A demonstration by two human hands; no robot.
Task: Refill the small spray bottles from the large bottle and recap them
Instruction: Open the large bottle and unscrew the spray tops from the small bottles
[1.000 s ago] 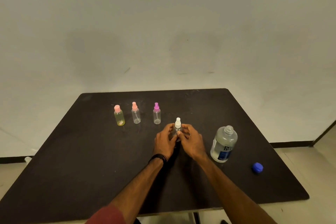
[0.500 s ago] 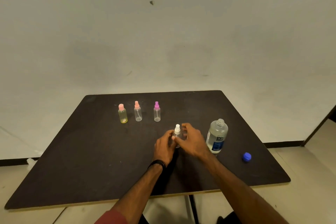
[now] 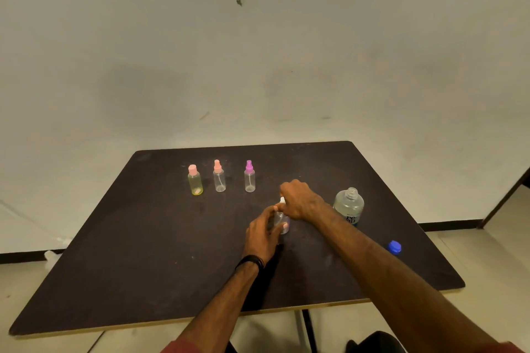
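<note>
Four small spray bottles [image 3: 249, 176]; both hands' fingers [image 3: 276, 209] grip the nearest, beside one large bottle [image 3: 348, 206]

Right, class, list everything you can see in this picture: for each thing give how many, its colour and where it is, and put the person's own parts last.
yellow bottle: 1, yellowish with pink cap, left end of the far row.
clear spray bottles: 2, one with a peach sprayer, one with a purple sprayer, same row, to the right.
white-topped spray bottle: 1, clear, mid-table, between both hands.
large bottle: 1, clear with a blue and white label, uncapped, right of the hands.
blue cap: 1, near the table's right edge.
table: 1, black.
wristband: 1, black, left wrist.
left hand: holds the white-topped bottle's body.
right hand: fingers on its sprayer top.
</note>
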